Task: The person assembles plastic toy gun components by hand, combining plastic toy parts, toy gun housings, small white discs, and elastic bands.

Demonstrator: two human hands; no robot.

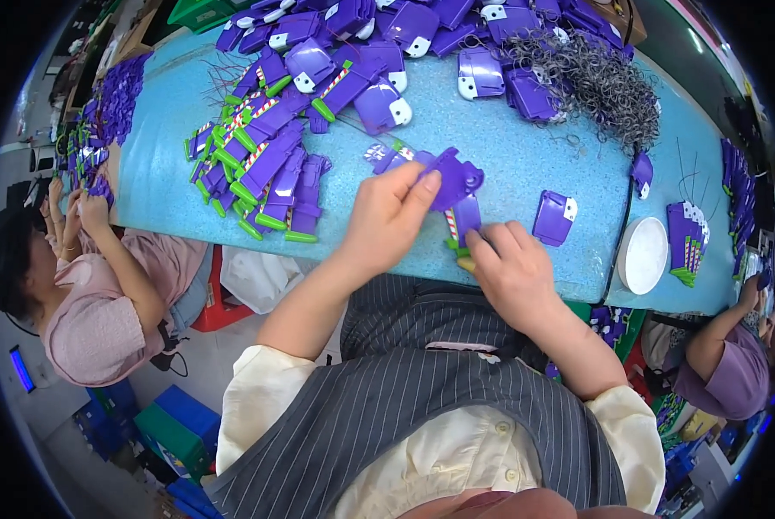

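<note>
Over the table's near edge, my left hand (382, 214) pinches a flat purple plastic part (450, 180) with a small ring at one side. My right hand (517, 275) has its fingers closed on the lower end of a purple arm-shaped piece (466, 213) with a red-and-white striped strip and green tip. That piece sits just below the part in my left hand; whether they are joined I cannot tell. A purple-and-white shell (553, 218) lies right of my right hand. Behind my left fingers are a shiny printed piece (379, 153) and another striped piece, partly covered.
Left of my hands is a heap of purple-and-green pieces (262, 173). Purple-and-white shells (383, 105) and a tangle of dark metal rings (591, 82) lie farther back. A white bowl (643, 255) stands at right. Co-workers (102, 303) sit at both sides.
</note>
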